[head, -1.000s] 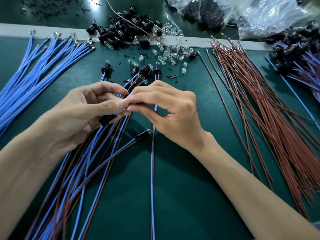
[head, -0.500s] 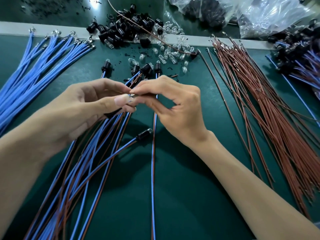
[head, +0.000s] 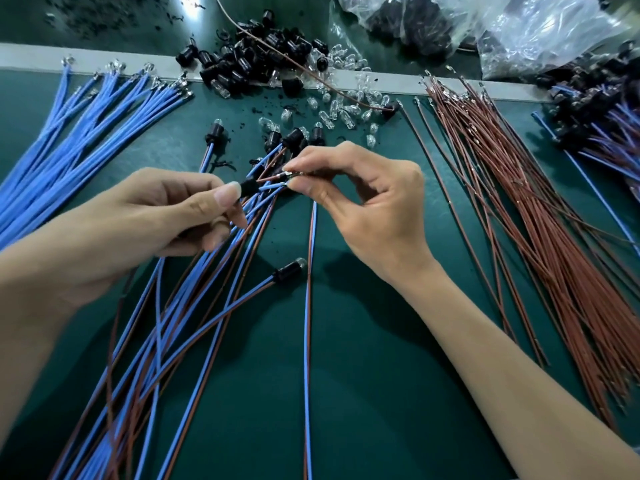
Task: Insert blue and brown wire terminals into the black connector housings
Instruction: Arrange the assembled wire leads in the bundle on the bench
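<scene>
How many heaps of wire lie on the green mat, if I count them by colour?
Blue wires only, at the left: 1
Brown wires only, at the right: 1
Blue and brown pairs, in the centre: 1
Bluish wires with black housings, at the far right and partly cut off: 1
Total: 4

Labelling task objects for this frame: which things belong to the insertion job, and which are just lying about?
In the job: left hand holding black housing; right hand pinching blue and brown wire ends; blue wire stock; brown wire stock.
Lying about: clear bulbs; plastic bags; finished lead.
</scene>
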`<state>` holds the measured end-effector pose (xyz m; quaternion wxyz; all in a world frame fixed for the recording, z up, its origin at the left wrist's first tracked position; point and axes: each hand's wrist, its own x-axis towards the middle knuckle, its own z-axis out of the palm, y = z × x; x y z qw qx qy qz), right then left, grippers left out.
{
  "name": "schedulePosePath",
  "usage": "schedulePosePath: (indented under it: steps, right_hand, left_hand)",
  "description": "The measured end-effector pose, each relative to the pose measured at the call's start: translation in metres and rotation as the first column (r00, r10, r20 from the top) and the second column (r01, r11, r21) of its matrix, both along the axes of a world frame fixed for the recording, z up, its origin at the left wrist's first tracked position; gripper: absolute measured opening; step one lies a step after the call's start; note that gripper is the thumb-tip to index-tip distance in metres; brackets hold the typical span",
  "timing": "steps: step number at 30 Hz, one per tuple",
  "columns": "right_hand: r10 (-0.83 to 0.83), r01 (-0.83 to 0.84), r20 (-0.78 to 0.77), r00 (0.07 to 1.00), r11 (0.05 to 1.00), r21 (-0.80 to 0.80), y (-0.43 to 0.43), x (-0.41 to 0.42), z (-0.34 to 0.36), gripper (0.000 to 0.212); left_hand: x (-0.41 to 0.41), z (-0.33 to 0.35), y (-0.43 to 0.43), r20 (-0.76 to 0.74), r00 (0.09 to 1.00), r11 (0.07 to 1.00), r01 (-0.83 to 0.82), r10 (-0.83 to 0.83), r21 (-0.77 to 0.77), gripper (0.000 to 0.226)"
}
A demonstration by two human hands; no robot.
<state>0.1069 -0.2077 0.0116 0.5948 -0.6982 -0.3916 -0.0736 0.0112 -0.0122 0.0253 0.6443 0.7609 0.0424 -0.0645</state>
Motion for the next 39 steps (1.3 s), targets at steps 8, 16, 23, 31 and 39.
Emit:
schedulePosePath:
  steps: [8, 16, 23, 31, 39]
  right_hand:
    - [0.094, -0.096, -0.059, 0.994, 0.995, -0.042, -0.001, -0.003, 0.003, 0.017]
    - [0.145, -0.147, -0.077, 0.986, 0.989, -0.032, 0.001, -0.006, 0.001, 0.02]
    - [0.188, -0.187, -0.161, 0.969, 0.982, 0.017, 0.003, -0.01, 0.0, 0.026]
    - [0.24, -0.22, 0.098, 0.966, 0.959, -0.176, 0.008, -0.01, -0.002, 0.023]
    - [0.183, -0.124, 0.242, 0.953, 0.963, -0.238, 0.005, -0.01, -0.004, 0.012]
  left_hand:
    - [0.002, -0.004, -0.001, 0.005, 0.997, 0.996, 0.075, -0.076, 0.05, 0.047]
    - [0.0, -0.007, -0.007, 0.009, 0.993, 0.993, 0.12, -0.12, -0.003, 0.058]
    - [0.004, -0.007, -0.01, 0.04, 0.992, 0.992, 0.124, -0.123, -0.032, 0.055]
    - [0.003, -0.008, -0.013, 0.062, 0.984, 0.984, 0.171, -0.168, -0.045, 0.047]
    - [0.004, -0.01, -0.013, 0.1, 0.986, 0.99, 0.133, -0.137, 0.042, 0.051]
